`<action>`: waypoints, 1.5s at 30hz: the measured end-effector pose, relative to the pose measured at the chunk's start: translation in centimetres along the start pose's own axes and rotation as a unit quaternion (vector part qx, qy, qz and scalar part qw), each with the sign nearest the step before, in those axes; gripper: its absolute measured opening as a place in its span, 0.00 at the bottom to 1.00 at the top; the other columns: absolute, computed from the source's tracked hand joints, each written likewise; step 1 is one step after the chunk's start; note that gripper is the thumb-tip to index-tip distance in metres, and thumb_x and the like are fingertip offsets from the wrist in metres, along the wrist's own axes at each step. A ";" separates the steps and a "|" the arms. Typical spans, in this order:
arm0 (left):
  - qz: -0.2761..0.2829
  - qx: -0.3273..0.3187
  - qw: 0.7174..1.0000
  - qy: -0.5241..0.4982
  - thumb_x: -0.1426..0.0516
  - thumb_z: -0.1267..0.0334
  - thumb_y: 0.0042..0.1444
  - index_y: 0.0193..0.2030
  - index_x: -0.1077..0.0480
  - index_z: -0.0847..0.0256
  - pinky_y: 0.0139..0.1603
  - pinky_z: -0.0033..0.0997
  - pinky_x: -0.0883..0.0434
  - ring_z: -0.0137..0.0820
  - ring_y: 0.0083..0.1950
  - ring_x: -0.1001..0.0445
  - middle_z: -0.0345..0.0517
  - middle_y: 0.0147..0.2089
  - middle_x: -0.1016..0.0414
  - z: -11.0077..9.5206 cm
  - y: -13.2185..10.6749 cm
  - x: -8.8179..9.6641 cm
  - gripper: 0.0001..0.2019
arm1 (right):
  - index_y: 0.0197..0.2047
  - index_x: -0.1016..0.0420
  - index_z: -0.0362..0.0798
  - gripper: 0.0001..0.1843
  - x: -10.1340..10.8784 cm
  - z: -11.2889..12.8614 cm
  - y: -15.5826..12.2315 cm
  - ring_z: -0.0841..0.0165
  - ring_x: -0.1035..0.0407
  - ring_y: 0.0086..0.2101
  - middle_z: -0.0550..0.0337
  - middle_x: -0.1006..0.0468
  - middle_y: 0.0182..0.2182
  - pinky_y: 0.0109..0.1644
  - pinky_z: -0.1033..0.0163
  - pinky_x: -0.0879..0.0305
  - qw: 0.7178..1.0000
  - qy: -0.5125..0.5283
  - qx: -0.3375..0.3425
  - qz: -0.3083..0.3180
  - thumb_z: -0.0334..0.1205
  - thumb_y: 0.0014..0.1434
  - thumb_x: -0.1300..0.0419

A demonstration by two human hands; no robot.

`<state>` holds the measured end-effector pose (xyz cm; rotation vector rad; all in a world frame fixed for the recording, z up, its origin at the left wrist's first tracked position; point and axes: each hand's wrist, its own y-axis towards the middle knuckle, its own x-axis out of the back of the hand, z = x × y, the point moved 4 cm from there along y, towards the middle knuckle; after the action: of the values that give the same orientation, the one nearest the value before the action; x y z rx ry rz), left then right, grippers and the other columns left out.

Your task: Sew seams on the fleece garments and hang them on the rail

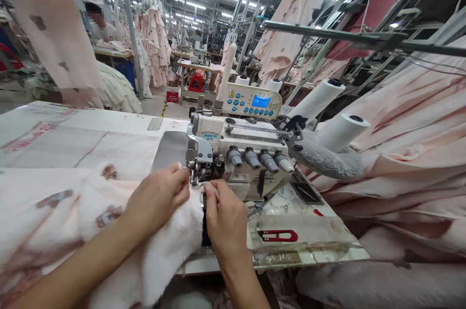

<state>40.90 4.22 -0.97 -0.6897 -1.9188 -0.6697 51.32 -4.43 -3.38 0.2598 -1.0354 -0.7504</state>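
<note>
A white overlock sewing machine [251, 153] stands on the table in front of me. Pale pink fleece fabric [174, 246] with brown printed figures spreads over the left of the table and hangs off the front edge. My left hand [158, 197] is closed beside the presser foot [195, 179], its fingers pinched at the needle area; the fabric lies under it. Just right of the foot, my right hand [224, 212] pinches the fabric's edge between thumb and forefinger. The needle itself is too small to make out.
Red thread snips [278, 235] lie on the table right of the machine. Thread cones [342, 131] stand behind it, below a control panel [251, 101]. Pink fabric [411, 153] hangs along the right side. A person [100, 22] is at a far table.
</note>
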 end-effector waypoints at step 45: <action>-0.026 -0.034 0.999 -0.031 0.52 0.66 0.54 0.25 0.37 0.60 0.38 0.34 0.40 0.31 0.34 0.35 0.40 0.29 0.33 0.4 0.5 1.0 0.08 | 0.54 0.32 0.40 0.21 0.9 1.1 -3.3 0.65 0.33 0.27 0.55 0.25 0.28 0.28 0.63 0.36 0.992 0.077 0.080 0.056 0.28 0.58 0.53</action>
<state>40.64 4.98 -0.17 -0.7126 -1.9845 -0.7583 49.24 -7.26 -3.99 0.3872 -0.9567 -0.5376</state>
